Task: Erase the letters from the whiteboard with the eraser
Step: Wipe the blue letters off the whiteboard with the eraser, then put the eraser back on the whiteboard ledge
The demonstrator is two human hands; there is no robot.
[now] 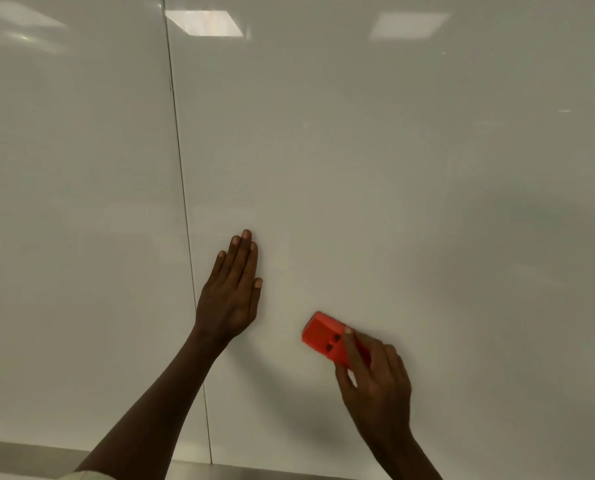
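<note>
Where viewed from the head camera, found a glossy white whiteboard [375, 161] filling nearly the whole frame, made up of two panels. Noted a thin dark vertical seam [181, 188] between the panels, running from the top edge down left of centre to the board's lower edge. Observed no legible letters anywhere on the visible surface; only faint smudging, too indistinct to read. Recorded two pale rectangular ceiling-light reflections [204, 23] near the top of the board. Logged a grey ledge [19, 455] along the bottom of the board, at lower left. Found the left hand [232, 292] laid flat against the board just right of the seam, fingers straight and held together, thumb alongside, gripping nothing. Found the right hand [375, 379] lower and to the right, well apart from the left, fingers curled round the near end of the eraser [325, 336], thumb across its top face. Noted the eraser as red-orange and block-shaped, with two small dark marks on its upper face, tilted up-left and held against the board's lower centre area. Unable to confirm whether its underside pressed fully flat.
</note>
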